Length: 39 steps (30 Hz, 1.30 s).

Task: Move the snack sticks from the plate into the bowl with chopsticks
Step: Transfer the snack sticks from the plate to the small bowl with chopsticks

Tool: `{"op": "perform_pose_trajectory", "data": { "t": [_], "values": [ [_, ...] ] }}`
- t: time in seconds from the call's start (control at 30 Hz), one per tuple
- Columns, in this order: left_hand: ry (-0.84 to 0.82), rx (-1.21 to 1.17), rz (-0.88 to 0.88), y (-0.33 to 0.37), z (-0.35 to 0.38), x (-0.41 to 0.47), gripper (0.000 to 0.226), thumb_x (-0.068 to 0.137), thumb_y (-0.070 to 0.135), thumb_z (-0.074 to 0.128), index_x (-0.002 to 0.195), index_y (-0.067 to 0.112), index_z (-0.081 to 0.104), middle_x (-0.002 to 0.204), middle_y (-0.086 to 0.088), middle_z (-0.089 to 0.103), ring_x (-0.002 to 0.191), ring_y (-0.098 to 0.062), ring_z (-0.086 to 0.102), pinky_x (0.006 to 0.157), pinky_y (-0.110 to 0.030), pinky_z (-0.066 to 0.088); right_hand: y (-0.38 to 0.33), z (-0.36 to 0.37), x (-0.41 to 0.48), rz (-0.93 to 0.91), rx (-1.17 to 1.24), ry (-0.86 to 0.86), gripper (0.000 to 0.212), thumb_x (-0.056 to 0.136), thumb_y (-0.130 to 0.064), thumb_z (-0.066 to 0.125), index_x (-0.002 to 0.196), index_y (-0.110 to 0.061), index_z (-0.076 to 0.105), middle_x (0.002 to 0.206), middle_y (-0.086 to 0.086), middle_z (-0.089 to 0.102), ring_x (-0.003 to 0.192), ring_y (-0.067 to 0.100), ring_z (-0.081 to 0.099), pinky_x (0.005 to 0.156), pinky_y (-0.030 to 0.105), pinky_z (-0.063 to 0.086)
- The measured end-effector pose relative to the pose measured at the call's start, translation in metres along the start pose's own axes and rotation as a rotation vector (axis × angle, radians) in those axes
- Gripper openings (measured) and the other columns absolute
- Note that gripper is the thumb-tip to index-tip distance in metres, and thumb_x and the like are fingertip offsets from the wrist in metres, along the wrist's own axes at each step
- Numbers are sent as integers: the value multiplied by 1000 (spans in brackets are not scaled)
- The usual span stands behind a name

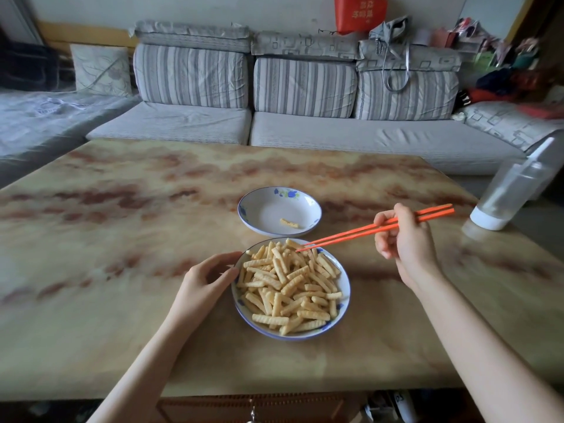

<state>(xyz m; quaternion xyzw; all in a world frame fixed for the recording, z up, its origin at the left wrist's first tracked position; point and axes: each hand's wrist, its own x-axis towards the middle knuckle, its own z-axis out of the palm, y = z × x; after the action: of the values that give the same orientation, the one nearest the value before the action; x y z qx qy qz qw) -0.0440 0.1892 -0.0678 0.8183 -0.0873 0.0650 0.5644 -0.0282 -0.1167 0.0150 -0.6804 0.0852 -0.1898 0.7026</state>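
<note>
Lower centre of the frame: plate point(348, 288), white with a blue rim, on the table point(122, 315), which has a marbled tan top. It is heaped with snack sticks point(290, 285), pale yellow and ridged, lying criss-crossed.

Just above the plate, near but apart from it: bowl point(268, 209), shallow, white, with blue flower marks on the rim. It holds a single stick point(289, 223) in its lower right part.

Left of the plate: left hand point(204, 279), forearm entering from the bottom edge. Thumb and curled fingers clasp the plate's left rim.

Right of centre: right hand point(406, 239), raised above the table and clenched around the upper part of the chopsticks point(351, 235). These are orange and slant down to the left. Their tips lie close together at the far edge of the heap, touching the sticks; whether one is pinched cannot be told.

Right edge: bottle point(515, 190), clear plastic with a white base, standing on the table.

Upper half: sofa point(305, 87), with grey striped cushions, behind the table. A red bag point(360, 12) stands on top of it.
</note>
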Motion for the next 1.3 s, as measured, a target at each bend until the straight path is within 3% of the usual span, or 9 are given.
{"op": "perform_pose_trajectory", "data": {
  "t": [0.4, 0.63, 0.8, 1.0, 1.3],
  "values": [
    [-3, -12, -10, 0, 0, 1, 32, 80, 30, 59, 109, 28, 71, 100, 13, 74, 97, -9, 68, 95, -39, 52, -9, 29, 30, -19, 66, 167, 40, 96, -19, 32, 63, -9, 53, 32, 1, 45, 27, 15, 35, 34, 17, 26],
    [-12, -37, 0, 0, -1, 1, 43, 73, 44, 57, 109, 27, 71, 103, 14, 73, 99, -8, 68, 95, -39, 52, 0, 51, 33, -53, -55, 102, 44, 99, -21, 31, 65, -9, 56, 32, 2, 46, 28, 14, 36, 35, 19, 30],
    [-12, -29, 1, -1, -1, 1, 34, 78, 31, 58, 109, 26, 71, 103, 14, 73, 98, -8, 68, 95, -38, 52, -6, 38, 26, -56, 6, 100, 42, 98, -22, 31, 66, -9, 55, 34, 0, 47, 29, 14, 36, 36, 18, 28],
    [-4, -19, 1, -1, -1, 1, 33, 80, 28, 58, 109, 26, 71, 102, 15, 73, 98, -7, 68, 94, -37, 52, -18, 22, 5, -63, -15, -61, 44, 101, -24, 32, 67, -6, 55, 36, 5, 44, 31, 18, 33, 37, 19, 24],
    [-7, -31, 2, 1, 0, 1, 33, 79, 28, 58, 109, 25, 72, 102, 14, 74, 97, -7, 68, 92, -32, 52, -12, 14, -6, -94, -87, -90, 48, 103, -23, 30, 67, -5, 56, 35, 4, 43, 30, 15, 34, 34, 18, 24]
  ]
}}
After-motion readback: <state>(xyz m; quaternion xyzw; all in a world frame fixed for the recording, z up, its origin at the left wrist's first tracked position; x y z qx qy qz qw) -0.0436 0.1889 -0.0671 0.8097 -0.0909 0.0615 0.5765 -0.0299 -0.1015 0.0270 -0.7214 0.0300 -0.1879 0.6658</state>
